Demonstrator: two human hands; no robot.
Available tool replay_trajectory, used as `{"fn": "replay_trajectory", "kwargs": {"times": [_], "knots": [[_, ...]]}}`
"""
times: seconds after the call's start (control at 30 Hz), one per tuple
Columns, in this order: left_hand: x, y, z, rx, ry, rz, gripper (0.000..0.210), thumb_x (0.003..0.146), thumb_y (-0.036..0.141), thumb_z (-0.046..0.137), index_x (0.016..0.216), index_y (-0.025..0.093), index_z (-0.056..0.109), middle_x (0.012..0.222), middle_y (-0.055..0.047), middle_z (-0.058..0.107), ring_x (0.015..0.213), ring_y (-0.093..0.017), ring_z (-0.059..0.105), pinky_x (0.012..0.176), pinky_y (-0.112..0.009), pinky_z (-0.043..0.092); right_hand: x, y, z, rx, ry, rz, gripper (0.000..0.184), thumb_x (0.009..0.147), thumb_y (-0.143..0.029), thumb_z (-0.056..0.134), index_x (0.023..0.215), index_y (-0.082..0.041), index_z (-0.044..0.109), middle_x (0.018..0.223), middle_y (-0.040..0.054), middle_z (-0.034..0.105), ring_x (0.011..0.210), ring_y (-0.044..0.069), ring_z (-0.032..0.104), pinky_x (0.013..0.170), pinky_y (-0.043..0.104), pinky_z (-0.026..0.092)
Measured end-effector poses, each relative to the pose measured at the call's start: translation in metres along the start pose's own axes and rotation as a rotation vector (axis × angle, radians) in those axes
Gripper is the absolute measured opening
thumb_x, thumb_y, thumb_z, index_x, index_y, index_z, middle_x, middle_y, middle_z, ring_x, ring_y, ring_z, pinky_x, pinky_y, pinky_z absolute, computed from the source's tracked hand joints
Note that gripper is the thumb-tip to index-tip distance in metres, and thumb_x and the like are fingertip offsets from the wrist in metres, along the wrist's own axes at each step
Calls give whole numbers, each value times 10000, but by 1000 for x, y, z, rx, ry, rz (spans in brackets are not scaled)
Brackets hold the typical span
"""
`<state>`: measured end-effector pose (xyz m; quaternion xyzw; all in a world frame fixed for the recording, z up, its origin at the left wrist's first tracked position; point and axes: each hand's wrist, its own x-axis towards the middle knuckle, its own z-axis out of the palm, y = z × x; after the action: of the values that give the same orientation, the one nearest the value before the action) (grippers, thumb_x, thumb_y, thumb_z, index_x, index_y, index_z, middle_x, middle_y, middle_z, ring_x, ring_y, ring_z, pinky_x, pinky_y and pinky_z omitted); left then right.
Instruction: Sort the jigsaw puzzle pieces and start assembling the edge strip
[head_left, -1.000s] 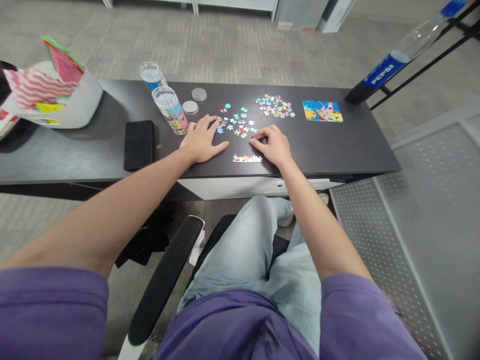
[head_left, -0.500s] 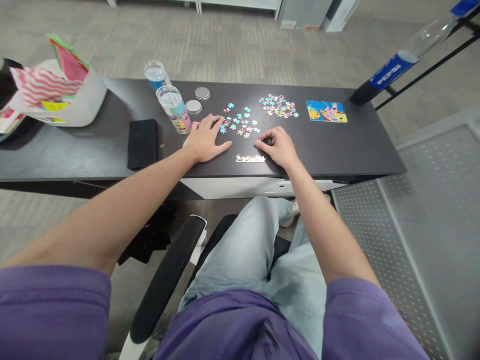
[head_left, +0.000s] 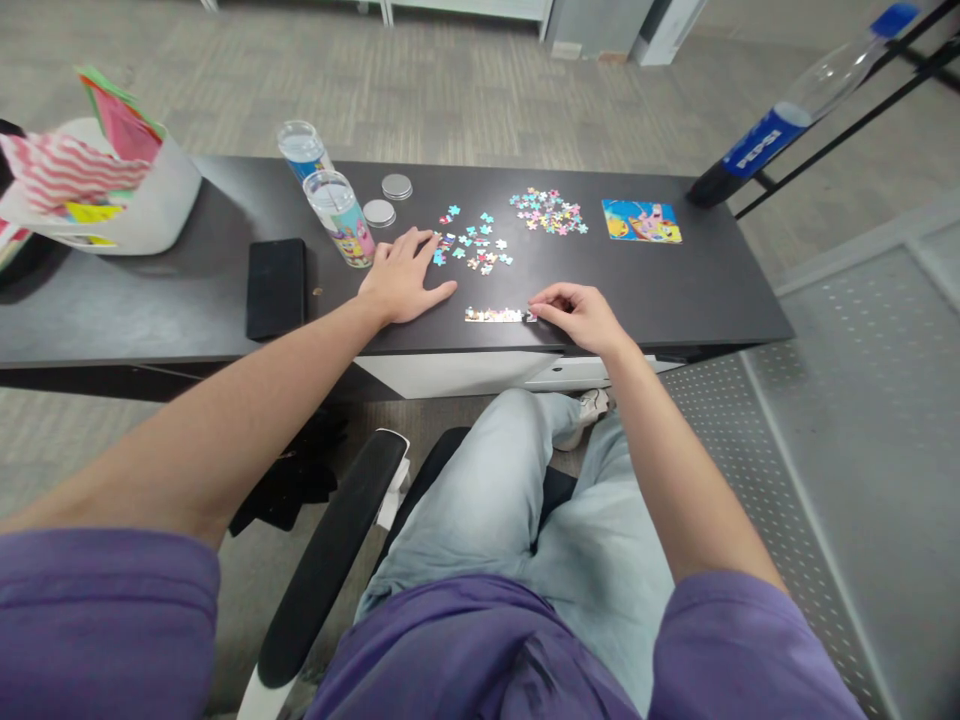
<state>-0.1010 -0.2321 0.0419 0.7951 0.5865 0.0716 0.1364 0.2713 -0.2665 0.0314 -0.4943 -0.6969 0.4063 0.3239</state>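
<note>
Near the table's front edge lies a joined strip of jigsaw puzzle pieces (head_left: 493,315). At its right end my right hand (head_left: 581,315) pinches a small puzzle piece (head_left: 531,315), close beside the strip. My left hand (head_left: 403,278) rests flat on the table with fingers spread, its fingertips by a loose group of puzzle pieces (head_left: 472,240). Farther back and to the right is a second, denser pile of puzzle pieces (head_left: 549,212). A colourful picture card (head_left: 641,221) lies to the right of that pile.
Two clear printed canisters (head_left: 341,215) stand left of the pieces, with two silver lids (head_left: 379,213) beside them. A black flat case (head_left: 276,290) and a white basket (head_left: 169,195) of packets are farther left. A Pepsi bottle (head_left: 765,140) stands at the table's right end.
My right hand has moved toward me, from beside the loose pieces to the right end of the strip. My left hand has stayed in place on the table. The view has shifted slightly.
</note>
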Motion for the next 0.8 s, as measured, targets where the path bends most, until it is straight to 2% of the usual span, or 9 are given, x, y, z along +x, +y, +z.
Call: {"fn": "replay_trajectory", "kwargs": {"times": [0.2,0.37,0.47,0.67,0.8], "knots": [[-1,1,-1,13,-4,6,1094,1188,730,533,2092,129,394,2163,-231,339,2071,-492,228,1679,-706,278,2,-2,7,-25,-7,-2,505,888,-838,1036,943,-353,907,715,22,607,723,266,460,707,446,411],[0,-3,1,8,6,5,1090,1197,764,544,2105,184,379,2170,-205,339,2074,-475,227,1686,-696,261,8,5,10,-37,3,-13,452,896,-719,1030,1004,-299,904,748,23,592,751,266,485,736,442,414],[1,-4,1,-10,9,5,1106,1177,772,546,2100,183,392,2170,-204,341,2072,-474,231,1687,-709,249,10,7,10,-43,13,-22,425,903,-669,1023,1030,-283,899,779,29,629,757,262,502,743,438,419],[0,-3,-1,-26,6,4,1126,1152,766,558,2094,169,405,2170,-214,339,2069,-482,234,1682,-741,242,11,5,9,89,11,-10,560,860,-789,1077,1041,-304,861,917,63,798,771,254,524,723,424,448],[-1,-1,-2,-20,3,2,1114,1153,748,555,2096,176,403,2168,-212,343,2068,-478,239,1682,-739,255,13,4,12,90,17,-5,570,838,-805,1084,1028,-316,861,923,59,829,762,253,529,730,428,465]]}}
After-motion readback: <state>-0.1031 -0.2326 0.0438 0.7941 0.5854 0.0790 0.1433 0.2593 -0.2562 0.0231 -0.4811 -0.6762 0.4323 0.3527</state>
